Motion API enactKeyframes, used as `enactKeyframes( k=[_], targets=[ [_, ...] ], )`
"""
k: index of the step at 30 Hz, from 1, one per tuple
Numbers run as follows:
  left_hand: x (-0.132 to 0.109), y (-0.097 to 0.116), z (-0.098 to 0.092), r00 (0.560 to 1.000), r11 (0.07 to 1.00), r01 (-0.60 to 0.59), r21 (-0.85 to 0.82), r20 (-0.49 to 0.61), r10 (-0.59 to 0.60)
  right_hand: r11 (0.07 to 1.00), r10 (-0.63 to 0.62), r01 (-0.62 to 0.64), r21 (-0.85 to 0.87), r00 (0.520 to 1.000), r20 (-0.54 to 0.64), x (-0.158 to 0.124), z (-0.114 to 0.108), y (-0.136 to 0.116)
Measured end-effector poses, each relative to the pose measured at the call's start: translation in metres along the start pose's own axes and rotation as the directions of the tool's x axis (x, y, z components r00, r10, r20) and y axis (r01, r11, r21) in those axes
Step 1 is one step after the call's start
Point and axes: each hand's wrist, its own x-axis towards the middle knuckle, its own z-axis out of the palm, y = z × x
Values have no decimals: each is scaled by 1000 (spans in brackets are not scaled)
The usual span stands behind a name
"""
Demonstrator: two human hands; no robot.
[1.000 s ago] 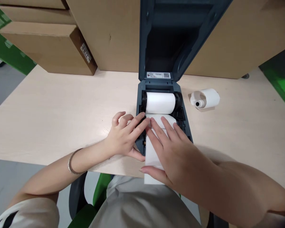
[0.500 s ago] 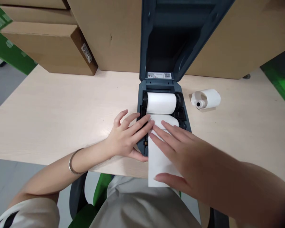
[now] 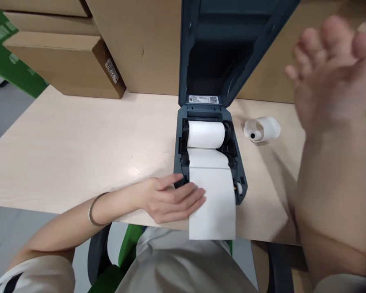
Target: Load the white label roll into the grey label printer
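Observation:
A dark blue-grey label printer (image 3: 177, 160) stands on the table with its lid (image 3: 198, 53) raised. Inside it sits a white label roll (image 3: 206, 134), held between black holders. From the roll, a white paper strip (image 3: 213, 207) runs forward out of the printer and hangs past the table's front edge. My left hand (image 3: 173, 199) lies at the printer's front left corner, its fingers stretched over the strip's left edge. My right hand (image 3: 332, 77) is raised at the upper right, blurred, away from the printer, with fingers apart and loosely bent, nothing visible in it.
A loose curl of white paper around a small core (image 3: 262, 129) lies right of the printer. Cardboard boxes (image 3: 64, 65) stack at the back left, and a large cardboard panel (image 3: 152, 49) stands behind the printer. The table (image 3: 79, 150) stretches out to the left.
My right hand has left the paper strip and risen to the upper right. My left hand has slid down toward the printer's front, onto the strip's left edge.

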Motion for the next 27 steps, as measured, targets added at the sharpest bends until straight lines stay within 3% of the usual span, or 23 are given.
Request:
enactKeyframes(
  k=[4, 8, 11, 15, 19, 21, 24, 27],
  targets=[
    [-5, 3, 4, 987, 987, -150, -66, -75, 145, 937, 6, -58, 345, 988, 151, -4, 18, -21],
    [-13, 11, 9, 980, 983, -185, 16, -77, 186, 864, 8, -91, 495, 986, 166, -8, 23, -32],
    [-17, 16, 10, 977, 979, -188, 75, -84, 195, 877, -28, -51, 478, 987, 156, -12, 22, -39],
    [-16, 17, 12, 999, 995, -20, -102, -33, 17, 955, -87, 55, 293, 992, 96, -18, 21, -52],
    [-20, 21, 18, 953, 998, -40, 57, -299, 55, 992, 65, -68, 111, 997, 31, -19, 15, -64],
    [-27, 26, 21, 953, 999, 5, 43, -304, 8, 985, 54, -71, 157, 993, 109, -21, 9, -68],
    [-39, 34, 23, 971, 985, 126, -122, -188, -147, 978, -122, 50, 202, 924, 363, -29, -1, -72],
    [-37, 33, 23, 940, 991, 135, -4, -316, -129, 951, -299, 287, 112, 774, 559, -39, -2, -70]
  ],
)
